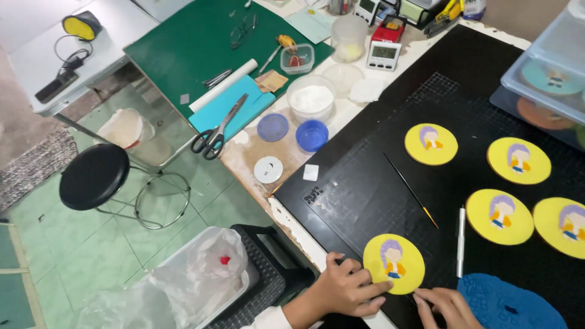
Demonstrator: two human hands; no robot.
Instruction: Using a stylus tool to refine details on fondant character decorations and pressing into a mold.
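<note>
Risk sat right at the near edge: the yellow disc (393,263) lay flat on the black cutting mat (365,189), close to the drop above the bin (201,286), so a nudge could have sent it over. The left hand (347,289) pressed open fingers on its rim, clamped on nothing; the right hand (448,304) touched the lower edge, fingertips together. A smear on the little figure looked possible. The surface was crowded, with a brush (411,190), a craft knife (461,240) and four more discs (499,216) nearby, and a stool (94,176) stood on green tiles.
</note>
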